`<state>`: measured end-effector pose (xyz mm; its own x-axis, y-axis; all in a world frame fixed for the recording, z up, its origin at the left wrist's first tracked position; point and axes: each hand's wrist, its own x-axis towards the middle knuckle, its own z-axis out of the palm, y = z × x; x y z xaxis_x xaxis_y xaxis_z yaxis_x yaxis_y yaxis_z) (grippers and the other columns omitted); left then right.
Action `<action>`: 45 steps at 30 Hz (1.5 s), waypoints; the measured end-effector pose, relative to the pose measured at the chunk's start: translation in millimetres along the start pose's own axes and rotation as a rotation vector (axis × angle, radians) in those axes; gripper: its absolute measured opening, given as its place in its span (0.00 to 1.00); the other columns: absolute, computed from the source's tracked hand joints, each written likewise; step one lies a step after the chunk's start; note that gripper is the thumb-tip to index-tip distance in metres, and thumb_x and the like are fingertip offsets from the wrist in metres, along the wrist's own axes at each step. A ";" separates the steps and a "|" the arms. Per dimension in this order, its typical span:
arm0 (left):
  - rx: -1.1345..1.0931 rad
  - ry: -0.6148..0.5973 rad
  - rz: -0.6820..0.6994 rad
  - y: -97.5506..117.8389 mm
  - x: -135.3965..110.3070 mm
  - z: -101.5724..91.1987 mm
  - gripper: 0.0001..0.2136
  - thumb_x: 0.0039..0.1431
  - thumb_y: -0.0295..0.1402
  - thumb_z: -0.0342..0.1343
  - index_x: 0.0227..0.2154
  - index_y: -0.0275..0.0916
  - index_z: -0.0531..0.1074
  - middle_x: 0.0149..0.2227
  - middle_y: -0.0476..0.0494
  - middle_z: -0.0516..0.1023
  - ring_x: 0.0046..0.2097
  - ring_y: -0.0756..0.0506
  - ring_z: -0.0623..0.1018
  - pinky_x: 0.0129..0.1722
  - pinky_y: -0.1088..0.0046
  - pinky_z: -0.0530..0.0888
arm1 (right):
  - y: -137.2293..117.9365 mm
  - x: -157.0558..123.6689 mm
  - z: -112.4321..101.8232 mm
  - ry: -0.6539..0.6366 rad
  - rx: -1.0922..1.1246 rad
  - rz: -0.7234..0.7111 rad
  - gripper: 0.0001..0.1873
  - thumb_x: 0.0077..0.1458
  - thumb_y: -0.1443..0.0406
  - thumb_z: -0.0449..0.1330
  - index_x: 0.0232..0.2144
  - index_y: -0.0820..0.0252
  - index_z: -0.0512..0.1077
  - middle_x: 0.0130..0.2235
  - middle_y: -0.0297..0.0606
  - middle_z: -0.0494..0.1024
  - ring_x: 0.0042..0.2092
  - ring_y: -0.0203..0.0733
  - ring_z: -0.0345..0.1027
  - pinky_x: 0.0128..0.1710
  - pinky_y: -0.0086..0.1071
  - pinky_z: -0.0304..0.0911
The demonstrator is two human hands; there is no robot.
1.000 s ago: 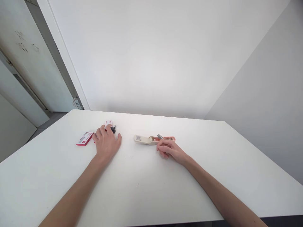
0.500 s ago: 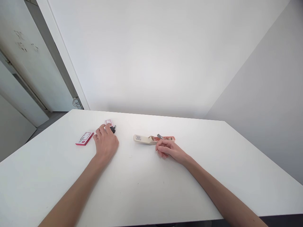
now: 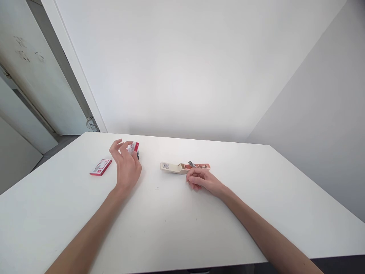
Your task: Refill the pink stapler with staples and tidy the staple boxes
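My left hand [image 3: 127, 163] is raised a little above the white table [image 3: 176, 213], pinching a small red and white box [image 3: 133, 147] between thumb and fingers. A dark object shows just below the box, mostly hidden by my fingers. A second red and white box [image 3: 100, 167] lies flat to the left of that hand. My right hand [image 3: 203, 181] rests on the table with its fingers curled, touching the near side of a beige stapler [image 3: 173, 168] that has a red open part [image 3: 199, 166] holding metal pieces.
The table meets a white wall at the back and a grey wall on the right. A doorway and white panels stand at the far left, with cables on the floor near the table's corner.
My left hand went from lying flat over the small box to lifting it off the table. My right hand stayed beside the stapler.
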<state>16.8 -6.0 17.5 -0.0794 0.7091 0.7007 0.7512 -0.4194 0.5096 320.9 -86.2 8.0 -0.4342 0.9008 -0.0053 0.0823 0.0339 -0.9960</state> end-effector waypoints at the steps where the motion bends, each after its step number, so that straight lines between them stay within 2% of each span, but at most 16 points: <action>1: -0.091 -0.011 0.005 5.8 -0.9 0.0 0.19 0.69 0.29 0.49 0.61 0.43 0.59 0.68 0.29 0.53 0.67 0.35 0.65 0.55 0.52 0.79 | -0.1 0.1 0.1 -0.003 0.005 -0.002 0.13 0.65 0.54 0.64 0.36 0.57 0.75 0.29 0.32 0.75 0.28 0.35 0.64 0.29 0.32 0.55; 4: -0.287 -0.040 0.029 24.5 -6.8 1.2 0.21 0.69 0.35 0.56 0.60 0.46 0.59 0.65 0.33 0.57 0.67 0.37 0.66 0.57 0.53 0.80 | -0.3 -0.1 0.1 -0.005 0.021 -0.007 0.13 0.65 0.54 0.64 0.36 0.57 0.75 0.29 0.32 0.75 0.28 0.35 0.64 0.28 0.31 0.56; 8: -0.466 -0.178 0.038 46.0 -16.7 1.6 0.20 0.67 0.40 0.61 0.58 0.48 0.64 0.65 0.37 0.58 0.69 0.38 0.65 0.57 0.55 0.82 | 0.5 -0.8 1.8 -0.013 0.047 -0.019 0.14 0.65 0.54 0.64 0.36 0.58 0.75 0.29 0.32 0.75 0.28 0.35 0.64 0.28 0.31 0.57; 13: -0.594 -0.312 0.098 62.1 -25.5 -2.7 0.20 0.67 0.39 0.62 0.59 0.50 0.66 0.67 0.39 0.56 0.70 0.38 0.65 0.58 0.55 0.83 | 2.4 -1.3 8.1 -0.060 0.108 -0.055 0.14 0.66 0.53 0.64 0.40 0.58 0.75 0.28 0.31 0.74 0.27 0.34 0.64 0.27 0.30 0.56; 16: -0.643 -0.366 0.177 67.9 -30.7 -4.5 0.21 0.67 0.37 0.63 0.60 0.50 0.66 0.67 0.37 0.58 0.71 0.36 0.64 0.57 0.54 0.84 | 1.4 -1.9 11.4 -0.065 0.155 -0.073 0.19 0.69 0.48 0.60 0.43 0.58 0.74 0.30 0.32 0.75 0.26 0.34 0.65 0.26 0.30 0.55; 19: -0.673 -0.460 0.235 72.3 -36.7 -4.9 0.23 0.67 0.36 0.63 0.62 0.51 0.65 0.69 0.36 0.57 0.68 0.36 0.70 0.56 0.51 0.85 | -0.2 -1.9 13.3 -0.042 0.177 -0.077 0.25 0.71 0.43 0.54 0.39 0.59 0.73 0.30 0.34 0.74 0.26 0.34 0.64 0.24 0.30 0.54; 21: -0.677 -0.498 0.265 74.3 -39.7 -4.7 0.24 0.68 0.35 0.62 0.63 0.51 0.64 0.69 0.36 0.56 0.64 0.37 0.74 0.56 0.49 0.85 | -0.7 -1.6 14.2 -0.024 0.179 -0.060 0.26 0.71 0.43 0.53 0.37 0.58 0.72 0.30 0.34 0.74 0.25 0.34 0.63 0.23 0.30 0.54; 23: -0.674 -0.492 0.290 75.2 -40.7 -4.6 0.24 0.68 0.35 0.62 0.64 0.51 0.64 0.69 0.35 0.58 0.64 0.37 0.74 0.56 0.50 0.85 | -0.9 -1.2 15.0 -0.009 0.176 -0.037 0.23 0.70 0.45 0.55 0.39 0.58 0.73 0.29 0.33 0.74 0.25 0.34 0.63 0.23 0.30 0.54; 26: -0.627 -0.454 0.309 75.0 -38.7 -5.2 0.23 0.67 0.35 0.63 0.62 0.48 0.65 0.64 0.36 0.67 0.63 0.38 0.74 0.54 0.55 0.84 | -1.4 -1.4 15.8 0.016 0.190 -0.016 0.20 0.70 0.47 0.57 0.40 0.58 0.74 0.28 0.33 0.74 0.25 0.34 0.63 0.24 0.31 0.54; 28: -0.564 -0.447 0.292 74.1 -36.4 -5.9 0.22 0.66 0.37 0.65 0.59 0.47 0.67 0.58 0.38 0.74 0.57 0.40 0.77 0.51 0.57 0.83 | -2.0 -1.8 15.7 0.032 0.212 -0.003 0.19 0.69 0.48 0.58 0.39 0.58 0.73 0.28 0.33 0.73 0.25 0.34 0.62 0.24 0.31 0.54; 31: -0.496 -0.452 0.269 72.4 -34.0 -6.4 0.20 0.65 0.40 0.66 0.57 0.46 0.69 0.52 0.41 0.79 0.51 0.41 0.80 0.50 0.58 0.81 | -2.6 -2.0 14.3 0.056 0.245 0.013 0.20 0.68 0.48 0.59 0.38 0.58 0.73 0.27 0.32 0.72 0.25 0.35 0.60 0.24 0.32 0.54; 37: -0.479 -0.385 0.317 69.6 -32.5 -4.3 0.15 0.66 0.41 0.65 0.53 0.47 0.76 0.49 0.43 0.82 0.50 0.42 0.80 0.49 0.61 0.80 | -0.6 -0.8 11.8 0.095 0.309 0.020 0.20 0.66 0.47 0.61 0.40 0.58 0.74 0.25 0.31 0.71 0.24 0.34 0.56 0.23 0.31 0.53; 45: -0.480 -0.353 0.328 68.1 -31.6 -2.6 0.13 0.66 0.42 0.65 0.50 0.46 0.78 0.47 0.43 0.82 0.47 0.43 0.81 0.46 0.62 0.80 | -0.8 -0.5 11.6 0.096 0.292 0.011 0.20 0.65 0.47 0.61 0.35 0.58 0.74 0.23 0.30 0.69 0.23 0.34 0.54 0.23 0.32 0.52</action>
<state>68.7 -58.4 31.3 0.3826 0.6109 0.6931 0.3197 -0.7914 0.5210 310.7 -91.7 7.8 -0.3465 0.9378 -0.0218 -0.1812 -0.0897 -0.9794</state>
